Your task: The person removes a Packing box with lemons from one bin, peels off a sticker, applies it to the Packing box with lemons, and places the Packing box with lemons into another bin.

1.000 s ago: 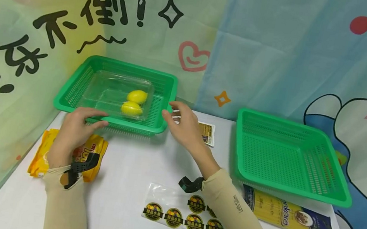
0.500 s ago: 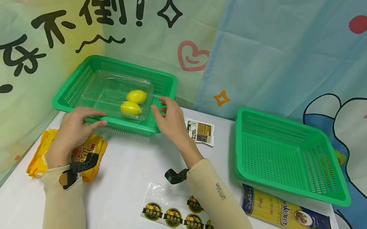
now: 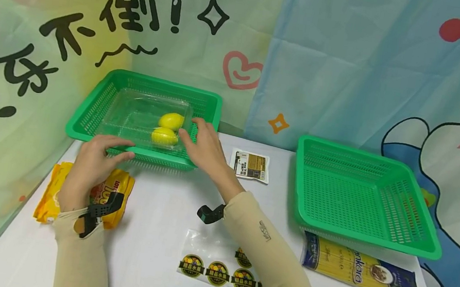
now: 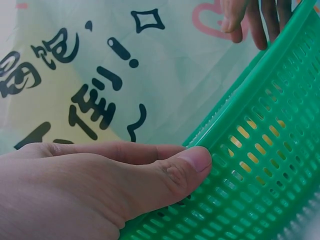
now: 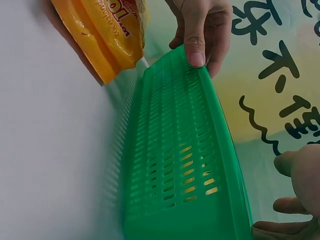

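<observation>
In the head view, a green plastic basket [image 3: 153,156] stands at the back left. A clear plastic box [image 3: 133,112] lies in it, with two yellow lemons [image 3: 164,136] at its right end. My left hand [image 3: 92,163] grips the basket's front rim, the thumb [image 4: 197,159] on the outer side and the fingers inside. My right hand [image 3: 207,150] reaches over the front right corner, fingers apart and loosely bent, beside the lemons. Nothing shows in its grasp. Whether its fingertips touch the box cannot be told.
A second green basket [image 3: 364,196] stands on the right, with a packet of spaghetti [image 3: 366,270] before it. A yellow snack bag [image 3: 118,182] lies under my left wrist. A small white-and-brown sachet [image 3: 251,166] and a sheet of round stickers [image 3: 216,269] lie mid-table. Printed curtains [image 3: 331,79] hang behind.
My right hand has moved left from beside the basket's right edge to over its inside, near the lemons, uncovering the sachet. My left hand has stayed on the front rim.
</observation>
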### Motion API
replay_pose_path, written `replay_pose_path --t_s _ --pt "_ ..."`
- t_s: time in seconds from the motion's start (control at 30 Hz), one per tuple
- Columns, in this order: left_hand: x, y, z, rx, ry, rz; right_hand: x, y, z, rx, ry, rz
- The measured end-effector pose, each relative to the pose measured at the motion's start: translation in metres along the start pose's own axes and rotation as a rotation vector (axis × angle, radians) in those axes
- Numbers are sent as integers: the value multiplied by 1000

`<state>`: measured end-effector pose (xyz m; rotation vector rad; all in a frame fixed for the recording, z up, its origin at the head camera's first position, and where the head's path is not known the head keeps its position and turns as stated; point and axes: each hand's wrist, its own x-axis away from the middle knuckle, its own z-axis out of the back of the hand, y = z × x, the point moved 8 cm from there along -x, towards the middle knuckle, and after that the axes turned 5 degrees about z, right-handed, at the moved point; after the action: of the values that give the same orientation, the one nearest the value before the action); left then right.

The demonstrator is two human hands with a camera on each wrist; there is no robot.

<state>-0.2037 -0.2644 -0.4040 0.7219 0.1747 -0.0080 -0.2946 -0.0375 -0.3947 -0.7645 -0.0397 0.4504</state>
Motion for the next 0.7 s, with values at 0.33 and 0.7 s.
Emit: replay_pose_path --t_s 0.33,0.7 --pt "0 -1 -1 -7 1 13 -11 -3 -12 -34 -86 -87" --pt "-2 0 -2 -19 -1 30 -20 -1 -25 -80 -68 -168"
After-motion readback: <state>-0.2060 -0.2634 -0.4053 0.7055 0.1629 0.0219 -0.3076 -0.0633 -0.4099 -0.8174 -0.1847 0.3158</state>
